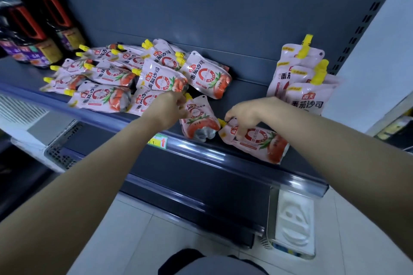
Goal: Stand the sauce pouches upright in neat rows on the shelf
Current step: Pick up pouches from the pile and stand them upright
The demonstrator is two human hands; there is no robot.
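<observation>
Pink tomato-sauce pouches with yellow spouts lie in a loose pile (pixel 125 73) across the left and middle of the dark shelf (pixel 245 89). Three pouches (pixel 301 78) stand upright at the right end, against the back panel. My left hand (pixel 167 109) pinches the top of a small pouch (pixel 199 120) at the shelf's front edge. My right hand (pixel 245 114) grips another pouch (pixel 257 140) near its yellow spout; that pouch lies flat, its bottom hanging over the shelf lip.
Dark soy sauce bottles (pixel 33 29) with red handles stand at the shelf's left end. A price tag (pixel 158 140) sits on the shelf's front rail. A perforated upright (pixel 366 18) bounds the right side. Below lie a lower shelf and a white moulded tray (pixel 295 223).
</observation>
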